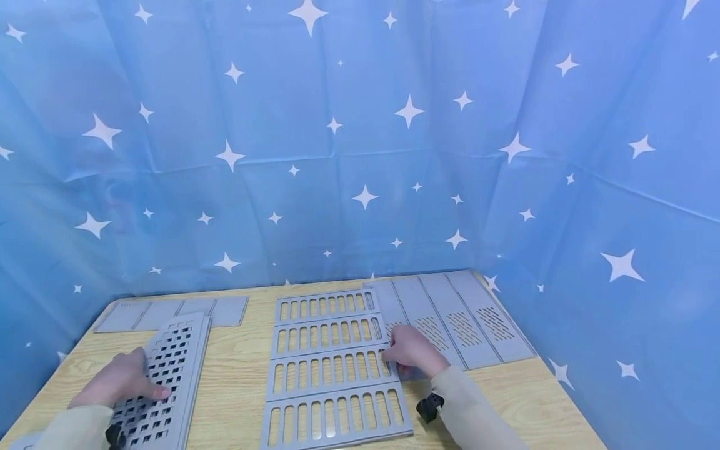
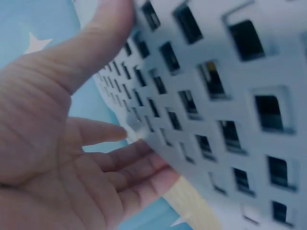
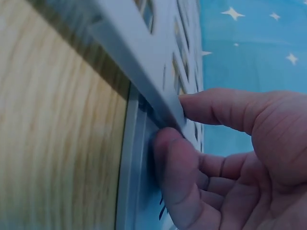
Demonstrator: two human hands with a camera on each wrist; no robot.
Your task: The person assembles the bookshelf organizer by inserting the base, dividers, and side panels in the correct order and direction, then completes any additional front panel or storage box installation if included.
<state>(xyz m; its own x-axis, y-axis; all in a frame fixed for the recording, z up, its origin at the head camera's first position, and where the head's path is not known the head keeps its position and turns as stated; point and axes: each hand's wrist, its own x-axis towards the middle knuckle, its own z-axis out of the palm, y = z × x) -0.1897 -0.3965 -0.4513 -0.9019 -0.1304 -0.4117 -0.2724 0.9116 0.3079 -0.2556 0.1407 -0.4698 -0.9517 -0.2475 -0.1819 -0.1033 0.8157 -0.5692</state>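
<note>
A grey lattice panel (image 1: 169, 356) full of small square holes tilts up at the left of the table. My left hand (image 1: 120, 380) grips its left edge. In the left wrist view the thumb (image 2: 91, 43) lies over the holed face, while the other fingers (image 2: 144, 167) reach behind the edge. Toward the middle lies a grey slotted panel (image 1: 332, 382) in several hinged-looking strips. My right hand (image 1: 413, 350) pinches its right edge between thumb and index finger. The right wrist view shows that edge (image 3: 144, 72) raised over another grey panel (image 3: 132, 191).
Grey panels with slanted slits (image 1: 444, 312) lie at the back right, partly under the slotted panel. A flat grey strip of panels (image 1: 163, 314) lies at the back left. Beyond the wooden table (image 1: 242, 350) hangs a blue curtain with white stars (image 1: 337, 156).
</note>
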